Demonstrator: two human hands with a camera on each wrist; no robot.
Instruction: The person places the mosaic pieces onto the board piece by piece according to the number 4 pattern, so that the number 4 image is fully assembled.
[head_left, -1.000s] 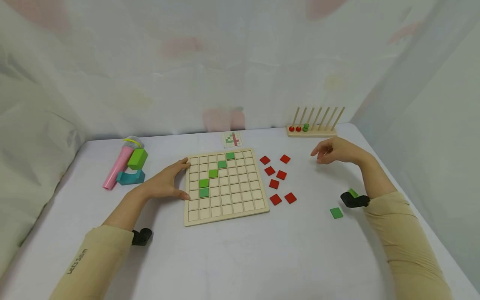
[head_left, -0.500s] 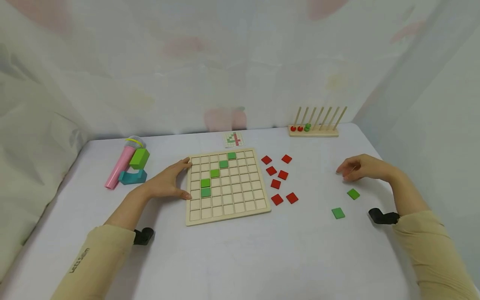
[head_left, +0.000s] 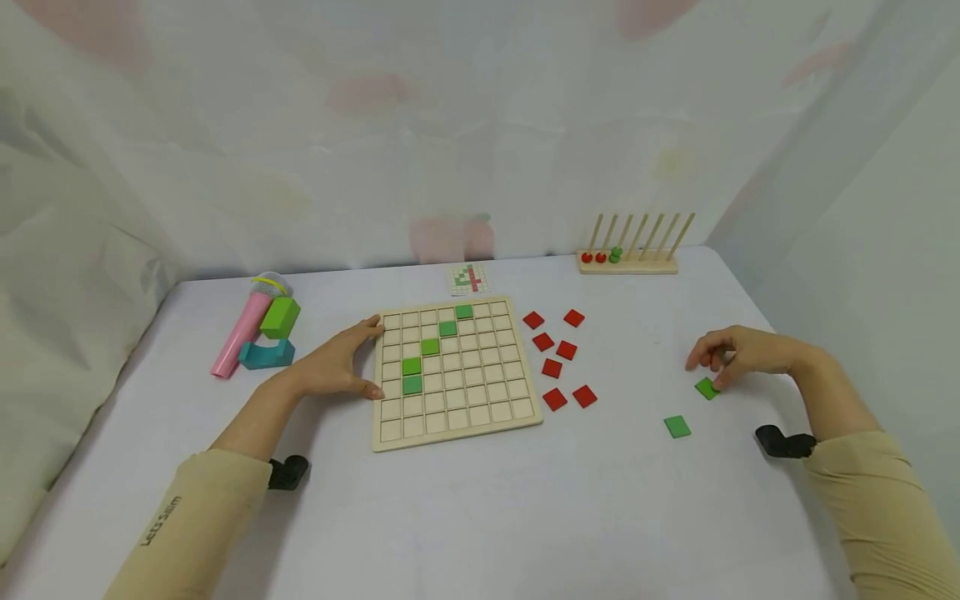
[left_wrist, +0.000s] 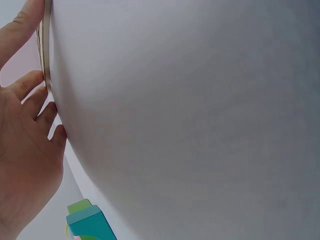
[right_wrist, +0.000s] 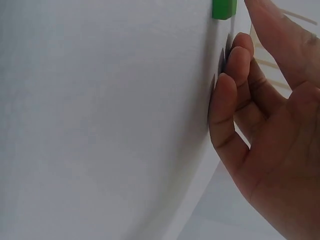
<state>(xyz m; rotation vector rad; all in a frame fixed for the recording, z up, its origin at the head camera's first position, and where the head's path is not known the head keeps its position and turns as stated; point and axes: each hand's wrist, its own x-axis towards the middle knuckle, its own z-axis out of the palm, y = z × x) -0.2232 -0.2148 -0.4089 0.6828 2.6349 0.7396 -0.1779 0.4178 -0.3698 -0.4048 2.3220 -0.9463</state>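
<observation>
My left hand rests against the left edge of a wooden grid board, thumb and fingers spread along its rim. Several green tiles lie in the board's cells, running diagonally. At the right, my right hand is low over the table beside a light green tile; its thumb overlaps the tile's edge in the head view. The right wrist view has the loosely bent fingers close to the table, with a green piece near the thumb. A darker green tile lies nearer the front.
Several red tiles lie right of the board. Behind it is a small pattern card. A peg rack with red and green beads stands back right. At left are a pink toy microphone, a green block and a teal block.
My right hand has moved right and toward the front, from beyond the loose green tiles down to the light green one. My left hand stays at the board's edge.
</observation>
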